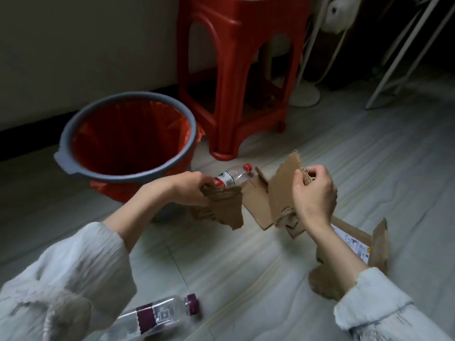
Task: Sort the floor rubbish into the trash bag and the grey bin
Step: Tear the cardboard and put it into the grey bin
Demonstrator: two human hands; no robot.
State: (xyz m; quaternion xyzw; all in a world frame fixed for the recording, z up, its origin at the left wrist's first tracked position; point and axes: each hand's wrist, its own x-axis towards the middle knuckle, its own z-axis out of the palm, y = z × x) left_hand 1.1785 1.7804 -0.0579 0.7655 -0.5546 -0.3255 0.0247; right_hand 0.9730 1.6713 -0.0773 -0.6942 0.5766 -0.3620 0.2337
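My left hand [189,190] grips a torn piece of brown cardboard [226,207] just right of the grey bin [73,163], which is lined with a red trash bag [128,141]. My right hand [314,190] pinches the top edge of a larger torn cardboard piece [280,188] held upright above the floor. Behind the cardboard a clear bottle with a red cap [232,175] lies on the floor. A clear bottle with a purple cap and label [160,316] lies near my left sleeve. More cardboard with a printed label [357,239] lies under my right forearm.
A red plastic stool [236,77] stands behind the bin, close to the wall. A white fan base [305,97] and white metal frame legs [403,57] are at the back right. The floor is pale grey tile.
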